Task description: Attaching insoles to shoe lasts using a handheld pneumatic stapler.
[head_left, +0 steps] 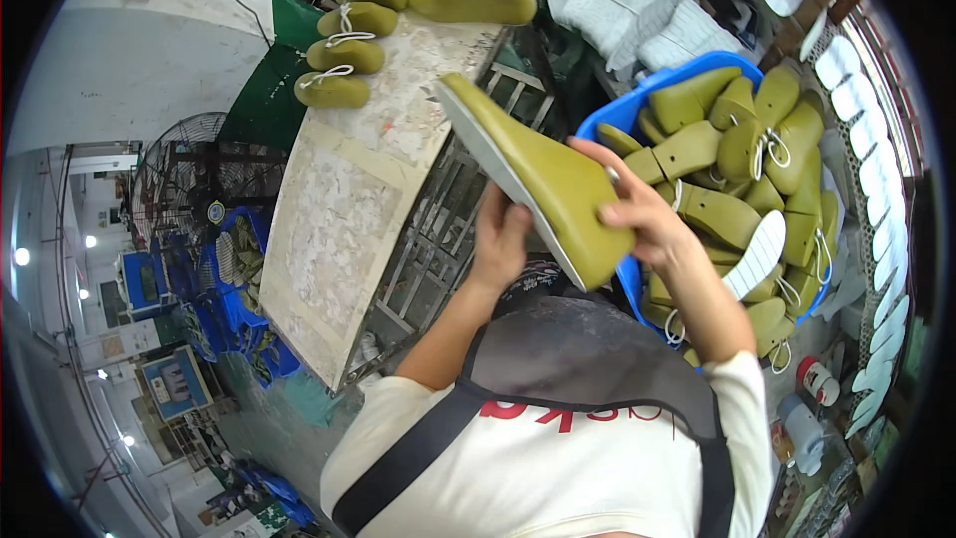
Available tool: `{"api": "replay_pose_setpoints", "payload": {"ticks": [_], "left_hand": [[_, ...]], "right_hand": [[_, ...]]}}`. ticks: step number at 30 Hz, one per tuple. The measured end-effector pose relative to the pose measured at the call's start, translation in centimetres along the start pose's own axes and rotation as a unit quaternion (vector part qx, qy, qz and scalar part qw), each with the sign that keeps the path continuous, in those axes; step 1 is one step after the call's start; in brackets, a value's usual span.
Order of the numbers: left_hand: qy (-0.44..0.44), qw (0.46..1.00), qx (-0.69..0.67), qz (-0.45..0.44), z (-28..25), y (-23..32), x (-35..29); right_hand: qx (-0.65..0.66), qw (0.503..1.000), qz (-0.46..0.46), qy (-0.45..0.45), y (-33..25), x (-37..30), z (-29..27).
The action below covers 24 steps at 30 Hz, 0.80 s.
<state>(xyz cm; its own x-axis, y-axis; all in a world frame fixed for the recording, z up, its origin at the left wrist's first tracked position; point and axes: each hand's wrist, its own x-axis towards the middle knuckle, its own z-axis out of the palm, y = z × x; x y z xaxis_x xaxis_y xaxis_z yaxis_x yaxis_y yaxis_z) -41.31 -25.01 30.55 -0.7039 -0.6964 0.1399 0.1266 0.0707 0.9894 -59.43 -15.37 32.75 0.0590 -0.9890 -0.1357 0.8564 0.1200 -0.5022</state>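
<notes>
An olive-green shoe last (548, 174) is held up in front of me, its toe pointing to the far left. A whitish insole board (495, 167) lies along its sole, on the left side. My left hand (500, 239) is closed on the last's sole edge, thumb against the board. On the other side my right hand (642, 209) grips the upper heel part, with its thumb and fingers round it. Both hands share this one last. A blue basket (607, 110) beside my right hand is heaped with similar lasts (717, 214), several with white cords.
Left of the last stands a worn, stained worktable (334, 224) on a metal frame. Several corded lasts (339, 55) sit at its far end. White insole boards (617, 5) are stacked beyond the basket, and more line the rack (871, 169) at the right. A large fan (184, 164) stands left.
</notes>
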Motion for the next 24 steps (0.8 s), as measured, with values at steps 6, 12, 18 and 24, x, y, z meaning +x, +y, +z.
{"api": "replay_pose_setpoints", "payload": {"ticks": [6, 12, 18, 24], "left_hand": [[0.327, 0.944, 0.038, -0.014, -9.4, 1.4, 5.7], [0.159, 0.976, -0.073, -0.131, -8.6, -0.6, 3.5], [-0.027, 0.899, -0.242, -0.364, -4.7, -4.5, 1.0], [-0.083, 0.768, -0.334, -0.54, 0.3, -7.9, 1.2]], "right_hand": [[-0.351, 0.936, -0.027, 0.006, -4.3, 17.8, 2.5], [-0.804, 0.567, -0.175, 0.041, -6.5, 28.8, -1.1], [-0.77, 0.493, -0.399, 0.062, -5.3, 21.6, -0.4], [-0.839, 0.483, 0.191, 0.161, -3.3, 0.6, -4.4]]}}
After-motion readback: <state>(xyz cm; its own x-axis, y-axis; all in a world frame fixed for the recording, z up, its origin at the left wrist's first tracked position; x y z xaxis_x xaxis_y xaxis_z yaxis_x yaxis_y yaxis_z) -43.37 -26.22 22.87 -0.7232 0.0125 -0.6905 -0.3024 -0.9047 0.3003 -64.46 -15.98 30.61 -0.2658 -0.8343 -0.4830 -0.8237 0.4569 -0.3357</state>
